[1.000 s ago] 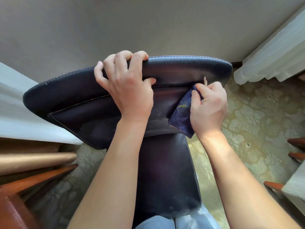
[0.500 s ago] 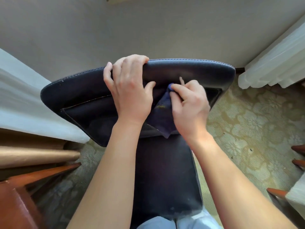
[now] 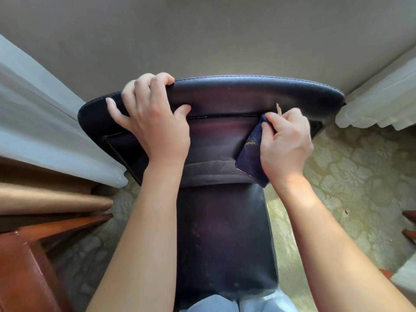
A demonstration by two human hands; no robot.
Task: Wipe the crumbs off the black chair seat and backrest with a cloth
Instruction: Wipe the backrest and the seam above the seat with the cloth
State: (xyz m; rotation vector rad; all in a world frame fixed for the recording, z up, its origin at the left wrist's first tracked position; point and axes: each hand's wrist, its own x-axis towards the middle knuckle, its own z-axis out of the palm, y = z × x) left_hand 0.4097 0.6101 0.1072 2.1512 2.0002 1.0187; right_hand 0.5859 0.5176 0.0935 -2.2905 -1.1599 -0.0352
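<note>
I look straight down on a black leather chair. Its curved backrest (image 3: 247,93) runs across the middle of the view and its seat (image 3: 225,239) lies below, between my forearms. My left hand (image 3: 153,122) grips the top edge of the backrest left of centre, fingers curled over the rim. My right hand (image 3: 286,143) holds a dark blue cloth (image 3: 252,158) with yellow stitching and presses it against the right part of the backrest's front. A few pale specks lie on the seat.
White curtains hang at the left (image 3: 40,122) and upper right (image 3: 382,102). Brown wooden furniture (image 3: 27,255) stands at the lower left. Patterned yellowish carpet (image 3: 351,176) lies right of the chair. A plain wall (image 3: 202,37) is behind the backrest.
My right hand has slid the cloth from the backrest's middle back to its right part. My left hand's grip has shifted left along the top edge.
</note>
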